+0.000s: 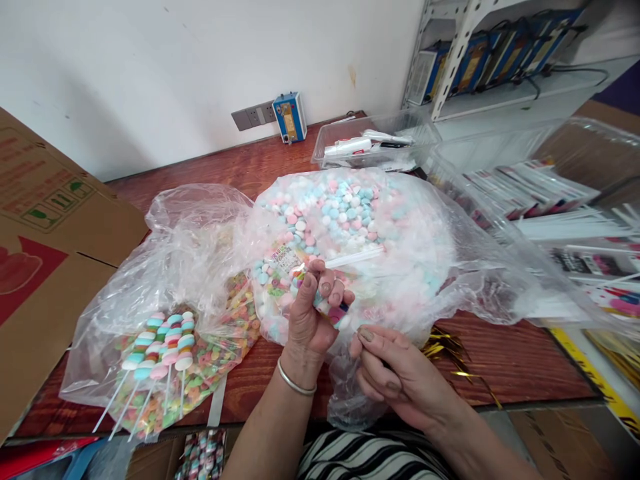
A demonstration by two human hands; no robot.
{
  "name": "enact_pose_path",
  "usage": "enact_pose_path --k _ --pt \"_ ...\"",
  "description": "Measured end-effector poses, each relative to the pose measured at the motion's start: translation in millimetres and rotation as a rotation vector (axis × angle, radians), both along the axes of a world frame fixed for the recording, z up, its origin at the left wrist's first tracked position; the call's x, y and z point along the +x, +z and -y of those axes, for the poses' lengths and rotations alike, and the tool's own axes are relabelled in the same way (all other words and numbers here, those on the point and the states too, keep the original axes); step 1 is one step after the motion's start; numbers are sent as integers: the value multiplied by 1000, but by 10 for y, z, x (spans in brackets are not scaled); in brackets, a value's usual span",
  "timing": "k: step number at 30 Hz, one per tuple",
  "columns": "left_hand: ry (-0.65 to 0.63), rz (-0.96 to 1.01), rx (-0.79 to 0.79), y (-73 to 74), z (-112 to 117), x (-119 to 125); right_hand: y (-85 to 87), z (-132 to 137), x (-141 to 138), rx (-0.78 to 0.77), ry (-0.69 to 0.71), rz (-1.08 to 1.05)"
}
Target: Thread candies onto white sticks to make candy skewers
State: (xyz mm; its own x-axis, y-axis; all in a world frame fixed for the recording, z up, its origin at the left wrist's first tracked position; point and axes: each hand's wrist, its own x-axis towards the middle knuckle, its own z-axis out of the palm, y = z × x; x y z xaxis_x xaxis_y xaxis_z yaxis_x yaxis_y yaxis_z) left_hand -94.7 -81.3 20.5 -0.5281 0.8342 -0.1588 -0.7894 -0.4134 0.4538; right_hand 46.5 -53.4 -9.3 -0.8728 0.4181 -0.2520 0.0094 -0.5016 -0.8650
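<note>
My left hand (320, 300), with a bangle at the wrist, is closed over small colourful pieces (339, 312), partly hidden by the fingers; I cannot make out their exact kind. White sticks (355, 257) reach rightward from its fingertips; whether they are gripped or lie on the bag is unclear. Just right of it, my right hand (395, 367) has thumb and forefinger pinched together, and anything between them is too small to see. Behind both hands spreads a clear bag of pink, blue and white marshmallows (350, 207). A small printed label (285, 259) lies on it.
At left, a bag of gummy rings (235, 313) carries several marshmallow skewers (165, 343). A cardboard box (55, 220) stands beside it. Clear bins (375, 137) with packets, a blue device (290, 119) and gold tinsel (445, 347) are around the table (530, 373).
</note>
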Motion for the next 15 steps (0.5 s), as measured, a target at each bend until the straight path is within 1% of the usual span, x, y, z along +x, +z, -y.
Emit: enact_pose_path --k 1,2,4,5,6,7,8,9,10,11,13,14,15 --pt "2 23 -2 10 -21 28 -17 -6 -4 181 -55 27" --pt "5 49 -16 21 -43 68 -37 -18 -5 436 -135 56" --pt "19 97 -79 40 -79 164 -79 -54 2 1025 -295 93" --pt "29 116 -117 49 -89 206 -96 -73 8 1280 -347 98" --pt "38 129 -150 58 -93 238 -108 -89 15 1465 -376 97" --pt "44 135 -176 65 -92 256 -114 -100 22 1567 -383 90" --pt "51 134 -192 72 -85 258 -112 -103 28 1578 -377 86" --pt "61 128 -199 77 -75 245 -103 -99 34 1497 -358 89" --pt "72 121 -201 80 -64 223 -89 -88 39 1329 -318 96" --pt "80 116 -198 81 -54 197 -72 -71 44 1094 -256 102" --pt "97 108 -189 73 -40 162 -37 -28 48 552 -97 103" --pt "100 101 -187 64 -36 165 -25 -9 47 327 -35 93" --pt "101 86 -192 52 -35 184 -18 6 42 181 -5 79"
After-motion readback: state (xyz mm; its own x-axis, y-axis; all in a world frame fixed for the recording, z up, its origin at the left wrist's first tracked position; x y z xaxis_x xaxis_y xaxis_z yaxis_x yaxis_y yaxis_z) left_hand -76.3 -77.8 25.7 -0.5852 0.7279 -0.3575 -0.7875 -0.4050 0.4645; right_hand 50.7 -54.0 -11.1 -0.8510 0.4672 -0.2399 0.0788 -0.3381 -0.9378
